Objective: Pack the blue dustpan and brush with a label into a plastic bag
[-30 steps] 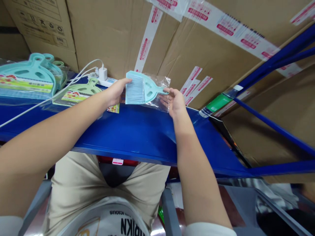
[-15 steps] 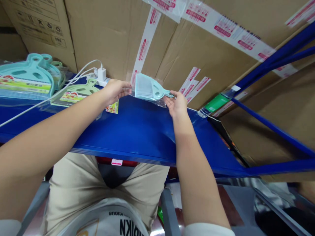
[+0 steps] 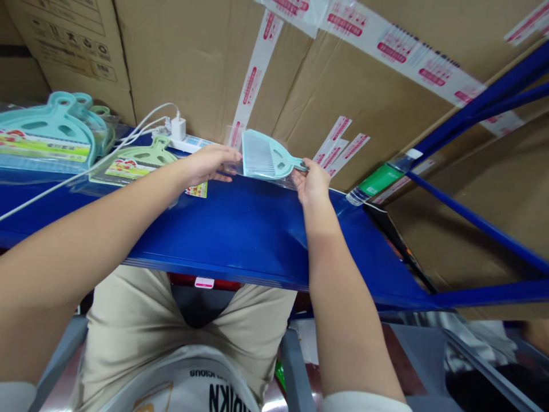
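Observation:
A small light-blue dustpan (image 3: 281, 163) with a brush set in it lies inside a clear plastic bag (image 3: 235, 137), above the back of the blue shelf. My right hand (image 3: 314, 180) is closed round its handle end, at the right. At the other end, my left hand (image 3: 212, 163) has its thumb and forefinger on the bag's left edge, with the lower fingers loosely stretched. A colourful printed card (image 3: 198, 190) lies on the shelf below my left hand, partly hidden by it. Left of that is a bagged green dustpan (image 3: 148, 154) with a printed label.
Larger bagged blue dustpans (image 3: 60, 129) are stacked at the far left. A white charger (image 3: 178, 127) with cables stands in a power strip (image 3: 195, 143). A green-labelled bottle (image 3: 381, 180) leans at the right by a blue frame bar. Taped cardboard boxes (image 3: 193, 57) wall the back.
My left hand has shifted right along the bag, its fingers now nearer the dustpan's wide edge. The dustpan and my right hand have moved slightly right.

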{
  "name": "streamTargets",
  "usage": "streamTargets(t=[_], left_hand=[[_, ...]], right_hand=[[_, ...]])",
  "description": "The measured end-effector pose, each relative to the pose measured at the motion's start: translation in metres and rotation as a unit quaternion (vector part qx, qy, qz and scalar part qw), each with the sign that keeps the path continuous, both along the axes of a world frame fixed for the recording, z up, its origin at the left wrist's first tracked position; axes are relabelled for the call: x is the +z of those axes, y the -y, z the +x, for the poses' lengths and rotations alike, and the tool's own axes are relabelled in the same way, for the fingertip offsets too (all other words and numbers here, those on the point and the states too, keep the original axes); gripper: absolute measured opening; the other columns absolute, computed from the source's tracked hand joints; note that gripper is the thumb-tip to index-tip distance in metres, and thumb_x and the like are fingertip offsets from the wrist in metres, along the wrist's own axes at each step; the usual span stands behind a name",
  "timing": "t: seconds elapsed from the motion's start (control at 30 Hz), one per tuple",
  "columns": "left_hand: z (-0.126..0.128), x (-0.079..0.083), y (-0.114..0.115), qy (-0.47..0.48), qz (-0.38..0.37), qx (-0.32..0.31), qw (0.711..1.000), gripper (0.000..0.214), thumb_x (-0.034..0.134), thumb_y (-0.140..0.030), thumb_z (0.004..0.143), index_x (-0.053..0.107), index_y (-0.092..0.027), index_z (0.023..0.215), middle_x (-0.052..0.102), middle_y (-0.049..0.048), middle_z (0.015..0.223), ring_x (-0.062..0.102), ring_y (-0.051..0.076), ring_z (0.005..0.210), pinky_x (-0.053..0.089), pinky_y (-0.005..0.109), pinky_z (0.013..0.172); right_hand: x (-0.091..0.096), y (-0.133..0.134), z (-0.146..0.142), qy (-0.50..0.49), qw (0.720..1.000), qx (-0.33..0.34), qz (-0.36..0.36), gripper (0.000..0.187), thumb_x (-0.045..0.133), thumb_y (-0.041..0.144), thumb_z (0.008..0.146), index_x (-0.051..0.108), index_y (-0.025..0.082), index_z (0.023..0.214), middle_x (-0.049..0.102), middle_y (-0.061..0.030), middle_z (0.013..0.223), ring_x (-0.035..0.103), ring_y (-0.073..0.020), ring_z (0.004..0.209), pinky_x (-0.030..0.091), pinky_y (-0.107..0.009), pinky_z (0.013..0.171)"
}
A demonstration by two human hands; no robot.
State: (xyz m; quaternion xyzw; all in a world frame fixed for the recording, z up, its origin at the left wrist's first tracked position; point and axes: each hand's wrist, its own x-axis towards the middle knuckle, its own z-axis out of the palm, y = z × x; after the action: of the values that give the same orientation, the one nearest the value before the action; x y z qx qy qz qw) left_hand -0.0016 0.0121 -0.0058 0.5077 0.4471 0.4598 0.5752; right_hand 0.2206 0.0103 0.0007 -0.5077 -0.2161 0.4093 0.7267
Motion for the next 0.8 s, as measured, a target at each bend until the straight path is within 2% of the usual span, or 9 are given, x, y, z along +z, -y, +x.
streamTargets(t=[0.07, 0.23, 0.33, 0.47, 0.53, 0.7, 0.8], left_hand=[[0.003, -0.001, 0.001, -0.007, 0.001, -0.009, 1.000, 0.025, 0.067, 0.002, 0.087, 0.072, -0.018, 0.073, 0.069, 0.0005, 0.072, 0.065, 0.013, 0.065, 0.063, 0.037, 0.088], [0.007, -0.002, 0.002, -0.005, 0.009, 0.029, 1.000, 0.032, 0.063, 0.011, 0.083, 0.071, -0.015, 0.067, 0.066, 0.0006, 0.066, 0.063, 0.010, 0.064, 0.063, 0.033, 0.092], [0.007, -0.002, 0.002, -0.014, 0.011, 0.019, 1.000, 0.029, 0.066, 0.010, 0.082, 0.072, -0.014, 0.067, 0.067, 0.0012, 0.066, 0.064, 0.011, 0.066, 0.063, 0.034, 0.092], [0.007, -0.005, 0.002, -0.031, 0.027, -0.010, 0.999, 0.027, 0.071, 0.008, 0.080, 0.072, -0.015, 0.066, 0.069, 0.0017, 0.067, 0.065, 0.010, 0.065, 0.062, 0.033, 0.089], [0.005, -0.007, 0.003, -0.063, 0.039, -0.047, 0.996, 0.024, 0.073, 0.006, 0.078, 0.073, -0.015, 0.066, 0.070, 0.0013, 0.065, 0.064, 0.011, 0.064, 0.062, 0.032, 0.087], [-0.001, -0.011, 0.006, -0.166, 0.042, -0.214, 0.962, 0.010, 0.081, -0.006, 0.073, 0.080, -0.016, 0.072, 0.078, 0.0041, 0.074, 0.067, 0.012, 0.066, 0.061, 0.030, 0.080], [-0.002, -0.008, 0.008, -0.199, 0.037, -0.260, 0.944, 0.003, 0.082, -0.016, 0.074, 0.081, -0.018, 0.076, 0.082, 0.0061, 0.084, 0.067, 0.013, 0.067, 0.061, 0.030, 0.076]], right_hand=[[0.001, 0.002, -0.001, 0.001, 1.000, -0.001, 0.003, 0.017, 0.054, 0.007, 0.103, 0.057, 0.020, 0.093, 0.061, 0.0069, 0.062, 0.064, -0.0087, 0.051, 0.059, -0.016, 0.054], [0.001, 0.002, -0.001, 0.006, 1.000, -0.005, 0.006, 0.018, 0.053, 0.005, 0.102, 0.058, 0.020, 0.093, 0.061, 0.0066, 0.063, 0.065, -0.0090, 0.051, 0.060, -0.018, 0.055], [-0.003, -0.002, 0.002, 0.021, 1.000, -0.007, -0.007, 0.016, 0.054, 0.006, 0.099, 0.063, 0.019, 0.103, 0.061, 0.0065, 0.063, 0.067, -0.0109, 0.053, 0.062, -0.021, 0.058], [-0.005, -0.005, 0.007, 0.049, 0.998, -0.016, -0.029, 0.031, 0.052, 0.003, 0.095, 0.066, 0.018, 0.118, 0.060, 0.0069, 0.062, 0.067, -0.0117, 0.054, 0.062, -0.021, 0.057], [-0.005, -0.003, 0.011, 0.061, 0.996, -0.005, -0.058, 0.034, 0.050, 0.001, 0.094, 0.067, 0.018, 0.119, 0.060, 0.0059, 0.062, 0.066, -0.0118, 0.052, 0.059, -0.019, 0.053], [-0.003, 0.005, 0.024, 0.108, 0.984, 0.039, -0.135, 0.035, 0.044, -0.001, 0.094, 0.068, 0.017, 0.111, 0.060, 0.0041, 0.058, 0.062, -0.0127, 0.046, 0.055, -0.018, 0.047], [-0.003, 0.008, 0.031, 0.128, 0.978, 0.031, -0.162, 0.033, 0.045, 0.000, 0.093, 0.069, 0.018, 0.107, 0.059, 0.0041, 0.056, 0.062, -0.0128, 0.046, 0.056, -0.019, 0.049]])
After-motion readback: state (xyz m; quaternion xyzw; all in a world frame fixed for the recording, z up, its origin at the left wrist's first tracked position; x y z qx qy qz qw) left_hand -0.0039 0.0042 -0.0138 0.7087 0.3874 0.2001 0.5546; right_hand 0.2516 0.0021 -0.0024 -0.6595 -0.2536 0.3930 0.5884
